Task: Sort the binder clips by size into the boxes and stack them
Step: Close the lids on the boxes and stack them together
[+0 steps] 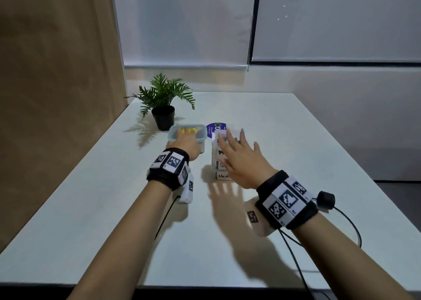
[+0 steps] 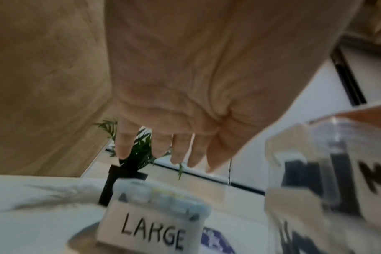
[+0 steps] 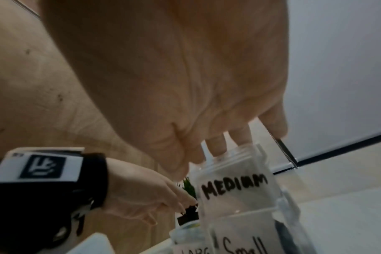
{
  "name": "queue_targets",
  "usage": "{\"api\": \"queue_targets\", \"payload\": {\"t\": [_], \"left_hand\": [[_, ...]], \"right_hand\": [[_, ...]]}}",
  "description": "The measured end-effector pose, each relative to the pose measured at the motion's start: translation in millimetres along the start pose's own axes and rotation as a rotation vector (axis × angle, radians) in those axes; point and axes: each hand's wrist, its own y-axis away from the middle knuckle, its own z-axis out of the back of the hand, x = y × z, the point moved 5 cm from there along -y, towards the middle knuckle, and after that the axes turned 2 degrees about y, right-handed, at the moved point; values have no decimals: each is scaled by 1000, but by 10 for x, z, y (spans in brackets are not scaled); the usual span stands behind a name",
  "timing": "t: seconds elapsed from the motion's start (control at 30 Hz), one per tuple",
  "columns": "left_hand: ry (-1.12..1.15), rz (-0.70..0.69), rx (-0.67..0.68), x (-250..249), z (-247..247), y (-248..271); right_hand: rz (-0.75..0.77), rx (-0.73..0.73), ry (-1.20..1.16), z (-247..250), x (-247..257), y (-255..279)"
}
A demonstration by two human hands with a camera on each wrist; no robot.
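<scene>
A clear lidded box labelled LARGE point(image 1: 201, 133) point(image 2: 150, 221) holds coloured binder clips and stands on the white table point(image 1: 114, 197). My left hand point(image 1: 185, 138) point(image 2: 163, 153) is spread over its lid with straight fingers; contact cannot be told. To the right stands a stack of three clear boxes point(image 1: 219, 163). Its top box reads MEDIUM point(image 3: 233, 187), the one below reads Small point(image 3: 244, 242), and the bottom one reads Medium. My right hand point(image 1: 235, 146) point(image 3: 218, 149) hovers over the stack's top with fingers spread and holds nothing.
A small fern in a black pot point(image 1: 163, 110) stands just behind the LARGE box. A purple round disc point(image 1: 215, 126) lies behind the stack. A brown panel point(image 1: 57, 94) walls the table's left side. Wrist cables point(image 1: 296, 265) trail over the near edge.
</scene>
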Motion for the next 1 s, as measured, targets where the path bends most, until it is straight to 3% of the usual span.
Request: {"api": "queue_targets", "payload": {"t": [0.23,0.5,1.0], "left_hand": [[-115,8,193,-8,-145,-151],[-161,43,141,6,-238,-254],[-181,59,120,35,-259,-229]], "right_hand": [[-71,-31,54,-91,-198,-581],[-65,-44,0,-96,-388,-1102],[-48,-46,-45,-50,-400,-1189]]}}
